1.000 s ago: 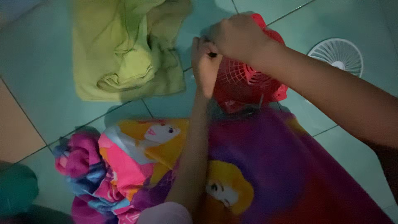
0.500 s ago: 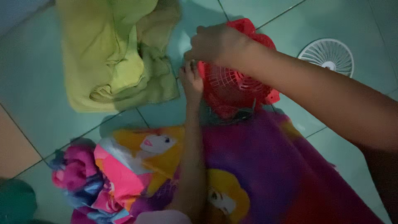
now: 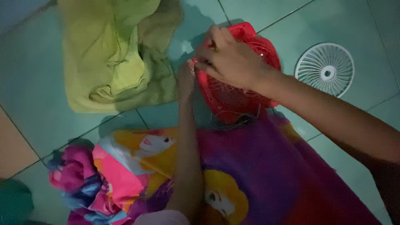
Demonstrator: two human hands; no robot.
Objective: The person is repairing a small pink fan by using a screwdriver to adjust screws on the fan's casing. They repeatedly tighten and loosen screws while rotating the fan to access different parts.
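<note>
The right hand (image 3: 227, 60) comes in from four o'clock and lies over the top of a red plastic fan grille (image 3: 239, 83). Its fingers are bent and pinch the grille's rim at about ten o'clock. The left hand (image 3: 186, 79) reaches straight up from six o'clock. Its fingertips touch the same rim, right beside the right hand's fingers. I cannot tell if the left hand is gripping or just pressing.

Now the other things, big ones first. The green tile floor (image 3: 37, 96) is under everything. A big purple blanket (image 3: 258, 179) with cartoon girls on it fills the bottom, from five o'clock to seven o'clock. It is bunched up in pink and blue folds at eight o'clock. A yellow-green cloth (image 3: 112, 54) lies crumpled at eleven o'clock, near the left hand but not touching it.

The red grille sits a little above the middle, toward one o'clock. Its lower edge rests on the blanket.

A white round fan grille (image 3: 325, 68) lies flat on the floor at two o'clock, apart from the red one.
</note>
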